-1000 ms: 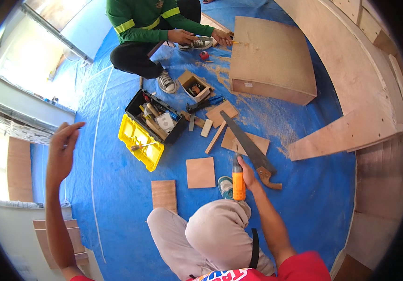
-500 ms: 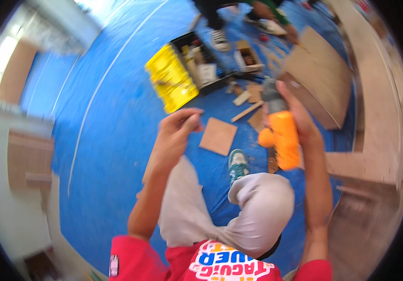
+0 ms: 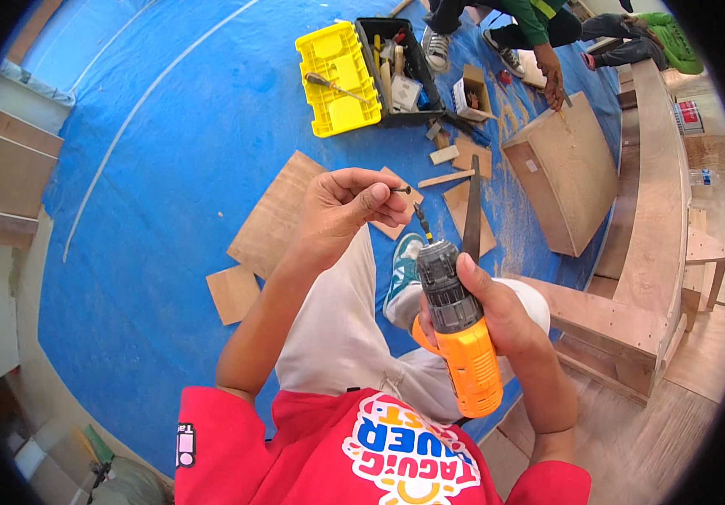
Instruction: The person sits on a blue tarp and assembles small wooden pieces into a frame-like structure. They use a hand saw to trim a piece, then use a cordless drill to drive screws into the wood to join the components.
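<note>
My left hand is closed in a pinch on a dark screw, which sticks out to the right of the fingertips. My right hand is wrapped round an orange and black cordless drill. A dark driver bit in the drill's chuck points up and slightly left, apart from the screw. Just beyond my right hand, a long dark tapered blade shows; its lower end is hidden behind the hand. Wooden boards lie on the floor beyond my left arm.
A black toolbox with a yellow lid stands open on the blue floor sheet. A wooden box stands at far right, with a co-worker's hand on it. A wooden frame runs along the right.
The drill has come down and nearer to me, its bit now beside my left hand. My left hand has shifted slightly right, and the screw now shows. The view has shifted too.
</note>
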Tool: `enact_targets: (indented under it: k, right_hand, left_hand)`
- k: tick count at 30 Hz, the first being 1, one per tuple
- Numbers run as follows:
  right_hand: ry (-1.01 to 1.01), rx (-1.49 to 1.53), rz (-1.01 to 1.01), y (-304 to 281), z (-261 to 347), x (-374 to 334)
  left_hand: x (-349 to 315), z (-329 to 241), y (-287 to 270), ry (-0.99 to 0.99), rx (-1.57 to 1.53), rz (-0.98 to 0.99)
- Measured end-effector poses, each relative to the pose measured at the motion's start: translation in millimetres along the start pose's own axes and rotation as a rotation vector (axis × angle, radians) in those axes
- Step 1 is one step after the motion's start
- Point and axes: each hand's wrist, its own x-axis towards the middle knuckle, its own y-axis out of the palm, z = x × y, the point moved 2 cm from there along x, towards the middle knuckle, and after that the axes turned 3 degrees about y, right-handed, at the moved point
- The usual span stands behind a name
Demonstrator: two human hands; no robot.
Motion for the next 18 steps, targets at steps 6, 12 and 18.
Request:
enact_targets:
  k: [6, 12, 18]
  right_hand:
    - [-0.057, 0.269, 0.17, 15, -63, 17]
    - [0.128, 0.447, 0.118, 19, -137, 37]
    - [0.143, 0.376, 0.055, 12, -175, 40]
  left_hand:
    - [-51, 21, -1, -0.196, -0.022, -0.278]
    - [-125, 54, 30, -0.435, -0.427, -0.736]
    - [-120, 57, 33, -0.48, -0.435, -0.891]
